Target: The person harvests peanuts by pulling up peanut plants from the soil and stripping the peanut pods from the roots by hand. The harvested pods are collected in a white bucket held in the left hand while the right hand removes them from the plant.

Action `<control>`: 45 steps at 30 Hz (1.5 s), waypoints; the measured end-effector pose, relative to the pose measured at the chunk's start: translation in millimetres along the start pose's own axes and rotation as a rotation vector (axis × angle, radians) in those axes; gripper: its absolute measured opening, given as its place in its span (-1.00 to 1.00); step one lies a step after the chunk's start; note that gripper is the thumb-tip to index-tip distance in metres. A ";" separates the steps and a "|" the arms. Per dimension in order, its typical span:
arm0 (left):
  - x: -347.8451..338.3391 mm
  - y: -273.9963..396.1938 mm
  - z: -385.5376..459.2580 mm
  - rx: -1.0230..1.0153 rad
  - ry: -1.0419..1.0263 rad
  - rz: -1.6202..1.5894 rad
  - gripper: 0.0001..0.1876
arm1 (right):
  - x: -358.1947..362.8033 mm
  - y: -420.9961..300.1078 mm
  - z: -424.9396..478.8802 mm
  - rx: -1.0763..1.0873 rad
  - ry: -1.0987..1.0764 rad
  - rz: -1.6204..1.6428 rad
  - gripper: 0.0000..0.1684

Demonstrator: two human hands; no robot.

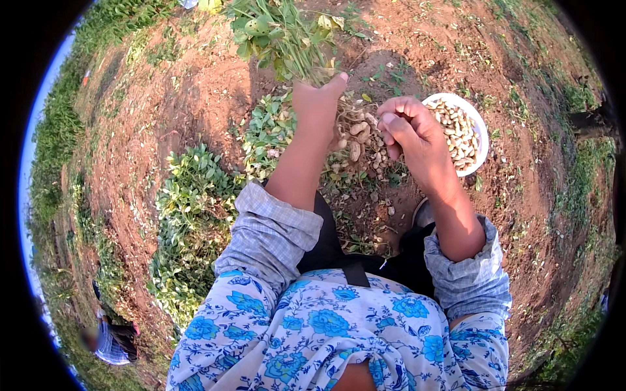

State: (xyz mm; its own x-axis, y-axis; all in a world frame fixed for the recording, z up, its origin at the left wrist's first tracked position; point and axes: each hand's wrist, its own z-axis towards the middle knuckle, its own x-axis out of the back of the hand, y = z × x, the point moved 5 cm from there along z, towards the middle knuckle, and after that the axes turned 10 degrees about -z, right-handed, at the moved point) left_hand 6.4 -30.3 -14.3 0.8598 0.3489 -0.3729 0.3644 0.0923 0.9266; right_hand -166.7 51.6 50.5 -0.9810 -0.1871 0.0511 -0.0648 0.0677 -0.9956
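My left hand (318, 100) is closed around the lower stems of a bunch of green peanut plants (283, 39), whose leaves point away from me. Roots with peanuts in the shell (359, 134) hang on the near side of that fist. My right hand (406, 124) is just right of these pods, fingers curled and thumb against the forefinger; whether a pod is between the fingertips cannot be made out. Beside its knuckles, a white bowl (481, 146) holds many unshelled peanuts (457, 134), and the hand partly covers its left side.
Piles of leafy peanut plants (190, 220) lie on the reddish soil to my left, with more greenery (266, 127) beneath my left forearm. A dark shoe (424, 213) shows near the bowl. Another person (115, 342) is at the far lower left. Green growth borders the field.
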 end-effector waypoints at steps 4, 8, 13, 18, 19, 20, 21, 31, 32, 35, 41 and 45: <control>-2.9 -3.8 -3.2 0.090 -0.016 -0.041 -0.53 | 24.0 17.8 12.1 -0.113 0.037 -0.186 -0.72; -2.1 -6.5 -4.6 0.095 -0.036 -0.057 -0.56 | 0.1 19.2 8.2 0.174 0.023 -0.672 -0.70; -5.4 3.1 -16.6 0.113 0.059 0.142 -0.59 | -24.4 25.4 6.3 0.316 0.082 -1.004 -0.70; -7.7 -2.9 -12.4 -0.026 0.001 0.117 -0.58 | -20.9 26.1 10.6 0.413 0.084 -1.012 -0.70; -8.4 -2.6 -12.0 -0.041 0.001 0.164 -0.58 | -17.1 25.6 11.8 0.460 0.098 -0.977 -0.70; -8.7 -2.5 -10.8 -0.056 0.001 0.210 -0.57 | -12.3 30.9 16.0 0.352 0.065 -0.872 -0.71; -8.4 -2.3 -9.5 -0.072 0.003 0.257 -0.56 | -8.8 35.7 19.7 0.247 0.030 -0.766 -0.72; -12.2 8.7 -15.1 -0.151 0.021 0.394 -0.49 | -33.6 50.9 8.5 -0.470 -0.271 0.180 -0.69; -12.5 14.6 -16.6 -0.158 0.041 0.421 -0.49 | -37.6 50.3 6.4 -0.466 -0.315 0.187 -0.69; -12.2 16.4 -19.6 -0.196 0.041 0.417 -0.47 | -48.6 42.8 -2.9 -0.461 -0.406 0.202 -0.69; -13.9 7.1 -16.8 -0.187 0.005 0.348 -0.41 | -49.7 26.8 -17.2 -0.414 -0.496 0.214 -0.66; -1.4 11.6 2.3 -0.236 0.104 0.339 -0.38 | -81.2 -15.0 -63.7 -0.035 -0.730 0.031 -0.59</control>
State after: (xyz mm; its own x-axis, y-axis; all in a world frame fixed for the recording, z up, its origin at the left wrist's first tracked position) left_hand 10.3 -31.9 -3.2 0.8717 0.4876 -0.0494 -0.0350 0.1625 0.9861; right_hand -97.7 128.1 66.3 -0.6118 -0.7892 -0.0542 -0.0571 0.1124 -0.9920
